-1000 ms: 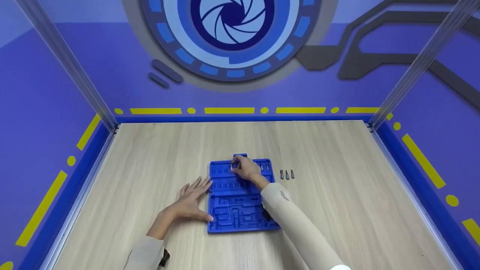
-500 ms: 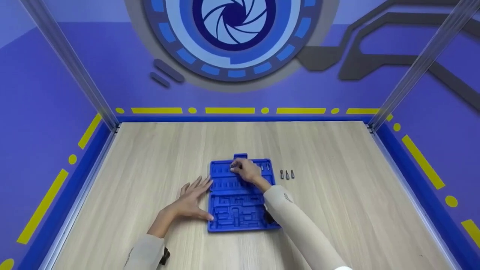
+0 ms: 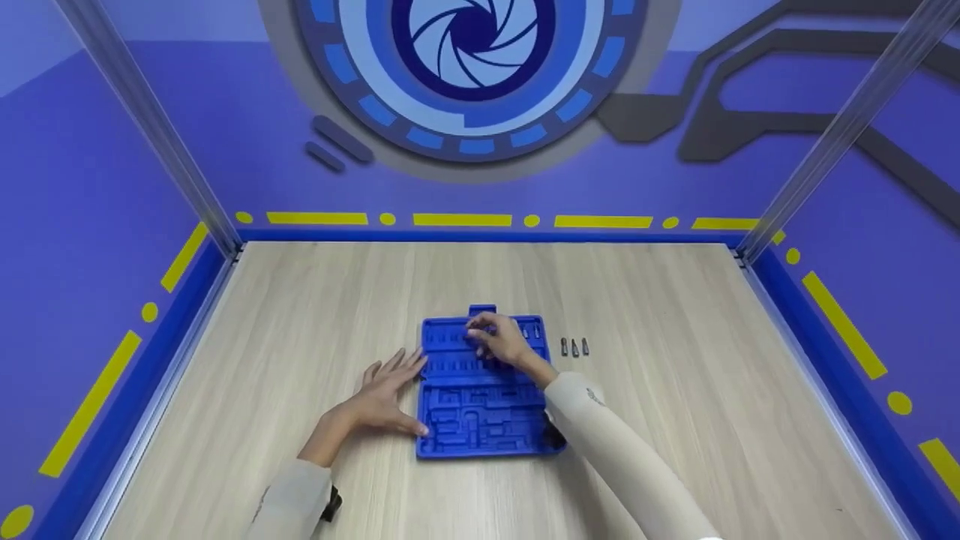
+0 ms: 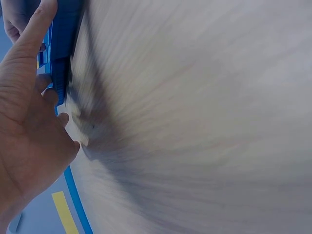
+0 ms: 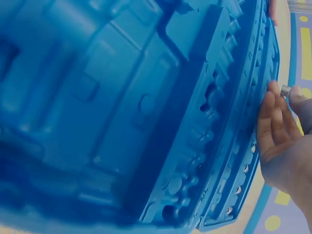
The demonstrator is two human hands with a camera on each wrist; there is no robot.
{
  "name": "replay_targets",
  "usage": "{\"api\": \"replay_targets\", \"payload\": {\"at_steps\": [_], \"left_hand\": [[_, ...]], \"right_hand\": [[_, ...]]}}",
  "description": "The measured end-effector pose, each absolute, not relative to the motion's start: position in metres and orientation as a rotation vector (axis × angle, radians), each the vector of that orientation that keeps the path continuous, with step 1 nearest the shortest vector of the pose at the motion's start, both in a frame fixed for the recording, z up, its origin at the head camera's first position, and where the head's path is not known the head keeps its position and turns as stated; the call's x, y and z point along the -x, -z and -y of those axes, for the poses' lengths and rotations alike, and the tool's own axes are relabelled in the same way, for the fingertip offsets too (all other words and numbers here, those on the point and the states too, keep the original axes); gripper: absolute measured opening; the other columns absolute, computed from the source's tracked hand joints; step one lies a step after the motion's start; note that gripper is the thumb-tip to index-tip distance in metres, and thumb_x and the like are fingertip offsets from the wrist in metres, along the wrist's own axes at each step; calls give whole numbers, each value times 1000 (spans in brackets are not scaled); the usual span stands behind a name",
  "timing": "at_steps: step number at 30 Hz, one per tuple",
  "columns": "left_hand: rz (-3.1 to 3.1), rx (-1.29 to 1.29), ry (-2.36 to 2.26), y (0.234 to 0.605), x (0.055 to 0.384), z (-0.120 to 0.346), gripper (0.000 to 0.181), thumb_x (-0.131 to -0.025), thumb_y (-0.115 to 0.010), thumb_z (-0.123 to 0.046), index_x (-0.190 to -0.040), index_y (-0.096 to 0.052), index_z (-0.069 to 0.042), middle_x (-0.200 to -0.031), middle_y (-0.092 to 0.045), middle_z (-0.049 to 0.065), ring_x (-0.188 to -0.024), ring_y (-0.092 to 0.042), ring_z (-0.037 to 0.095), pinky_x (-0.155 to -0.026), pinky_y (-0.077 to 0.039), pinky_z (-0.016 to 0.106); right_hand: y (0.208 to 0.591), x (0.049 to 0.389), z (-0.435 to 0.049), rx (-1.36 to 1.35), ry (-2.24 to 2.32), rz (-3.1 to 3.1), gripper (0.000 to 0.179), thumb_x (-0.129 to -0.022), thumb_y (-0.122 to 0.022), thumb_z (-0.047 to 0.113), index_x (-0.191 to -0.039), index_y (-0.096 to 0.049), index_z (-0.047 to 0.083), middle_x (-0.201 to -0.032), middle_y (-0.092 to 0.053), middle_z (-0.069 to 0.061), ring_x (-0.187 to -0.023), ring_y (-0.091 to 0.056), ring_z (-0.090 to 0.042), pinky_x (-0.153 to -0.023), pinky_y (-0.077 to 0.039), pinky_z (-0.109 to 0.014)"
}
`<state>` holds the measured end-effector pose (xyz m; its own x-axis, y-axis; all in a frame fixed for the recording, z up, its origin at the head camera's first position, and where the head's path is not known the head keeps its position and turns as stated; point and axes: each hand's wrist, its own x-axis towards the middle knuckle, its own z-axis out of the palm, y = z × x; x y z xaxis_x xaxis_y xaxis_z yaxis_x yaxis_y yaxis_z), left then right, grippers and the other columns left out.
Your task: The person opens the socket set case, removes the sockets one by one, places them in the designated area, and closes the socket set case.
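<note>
A blue plastic bit case (image 3: 484, 420) lies unfolded on the wooden table, its moulded slots facing up. My left hand (image 3: 382, 397) is spread along the case's left side, thumb and fingertips touching the edge. Over the far half of the case is my right hand (image 3: 501, 341); in the right wrist view its thumb and forefinger pinch a small silver screwdriver bit (image 5: 285, 90). Several bits (image 5: 238, 190) sit in slots along the far row, near the right end. The slot under my right fingertips is partly hidden.
Three loose dark bits (image 3: 575, 347) lie side by side on the table (image 3: 660, 390), right of the case. A latch tab (image 3: 482, 309) sticks out from the case's far edge. Blue printed walls (image 3: 480, 187) enclose the table at the back and sides.
My right hand has shifted slightly right over the far row and its fingers have changed position around the bit. My left hand stays against the case, and the loose bits have not moved.
</note>
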<state>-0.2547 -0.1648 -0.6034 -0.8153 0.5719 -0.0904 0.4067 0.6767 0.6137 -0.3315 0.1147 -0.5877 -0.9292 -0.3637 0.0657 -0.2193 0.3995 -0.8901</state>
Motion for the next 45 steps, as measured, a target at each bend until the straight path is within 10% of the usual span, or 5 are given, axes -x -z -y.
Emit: {"api": "replay_targets", "payload": {"at_steps": [29, 36, 45], "left_hand": [[-2621, -768, -846, 606, 256, 165, 130, -65, -90, -60, -163, -21, -11, -173, -11, 12, -159, -2, 45, -120, 0, 75], [-2623, -761, -844, 607, 256, 166, 130, -65, -90, -61, -163, -22, -11, -173, -11, 12, -159, -2, 45, -121, 0, 74], [-2623, -767, -844, 606, 256, 165, 130, -65, -91, -59, -163, -22, -11, -172, -11, 13, -158, -2, 46, -120, 0, 75]], "right_hand": [[568, 320, -211, 355, 1492, -2409, 40, -106, -41, 5, -144, -51, -7, -101, -63, -25, -67, -48, -15, -59, -41, -24], [569, 319, -244, 320, 1433, -2483, 41, -103, -46, 4, -142, -53, -8, -119, -64, -35, -96, -65, -27, -76, -50, -30], [570, 316, -284, 277, 1453, -2498, 44, -100, -53, 4, -143, -53, -5, -113, -67, -29, -85, -63, -18, -66, -52, -22]]}}
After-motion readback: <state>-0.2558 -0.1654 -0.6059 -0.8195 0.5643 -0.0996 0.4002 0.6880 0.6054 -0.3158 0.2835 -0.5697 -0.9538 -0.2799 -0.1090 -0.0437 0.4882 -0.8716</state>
